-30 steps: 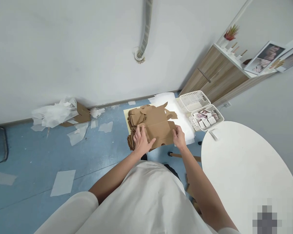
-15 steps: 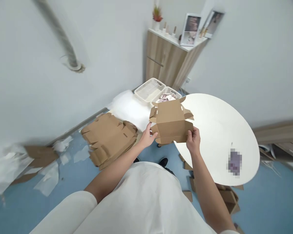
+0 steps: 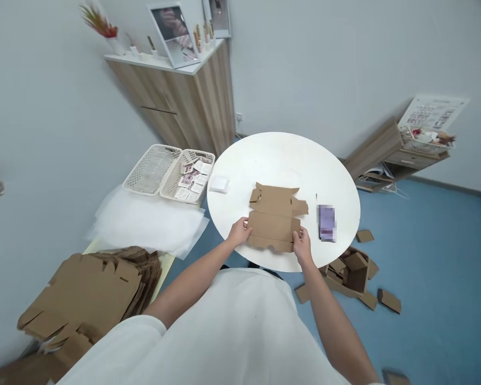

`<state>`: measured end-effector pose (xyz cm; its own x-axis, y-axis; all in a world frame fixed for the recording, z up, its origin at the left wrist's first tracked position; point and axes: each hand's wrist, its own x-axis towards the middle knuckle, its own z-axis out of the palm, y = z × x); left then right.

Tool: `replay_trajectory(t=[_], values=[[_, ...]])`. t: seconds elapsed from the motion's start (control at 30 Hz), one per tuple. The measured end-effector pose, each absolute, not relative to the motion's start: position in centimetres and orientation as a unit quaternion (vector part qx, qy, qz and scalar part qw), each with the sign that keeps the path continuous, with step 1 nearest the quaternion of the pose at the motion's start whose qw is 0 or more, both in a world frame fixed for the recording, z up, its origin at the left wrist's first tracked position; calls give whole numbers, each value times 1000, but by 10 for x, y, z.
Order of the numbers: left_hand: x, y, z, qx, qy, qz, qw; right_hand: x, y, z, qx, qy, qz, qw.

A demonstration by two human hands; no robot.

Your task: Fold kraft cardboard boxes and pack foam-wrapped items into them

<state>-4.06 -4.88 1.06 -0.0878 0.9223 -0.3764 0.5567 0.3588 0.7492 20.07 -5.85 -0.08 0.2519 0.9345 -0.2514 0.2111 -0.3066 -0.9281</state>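
Observation:
An unfolded cardboard box is spread over the near part of the round white table, its flaps sticking out at the sides. My left hand grips its left edge, thumb on top. On the opposite edge my right hand pinches the cardboard near its lower corner. To the right of the box lies a purple, blurred-out flat object. A small white packet rests near the table's left edge.
Left of the table, a white basket adjoins another basket of printed packets. White sheets and stacked flat cardboard lie nearer. An open carton and small boxes sit on the floor at right.
My view has swung right toward the table. Both hands have brought the cardboard box from beside the table to over its near part, and it now lies flatter.

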Motion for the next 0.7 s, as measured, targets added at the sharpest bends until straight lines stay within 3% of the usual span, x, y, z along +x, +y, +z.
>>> replay_trajectory(t=[0.2, 0.3, 0.53, 0.7], values=[[-29, -44, -4, 548, 715, 147, 408, 218, -59, -38, -681, -414, 503, 335], [-30, -44, -10, 546, 726, 142, 393, 222, -57, -45, -703, -460, 463, 282], [-40, -17, -3, 578, 765, 160, 233, 238, -35, -32, -696, -592, 374, 159], [-51, 18, 4, 591, 767, 89, 233, 239, 2, -23, -680, -642, 321, 152]])
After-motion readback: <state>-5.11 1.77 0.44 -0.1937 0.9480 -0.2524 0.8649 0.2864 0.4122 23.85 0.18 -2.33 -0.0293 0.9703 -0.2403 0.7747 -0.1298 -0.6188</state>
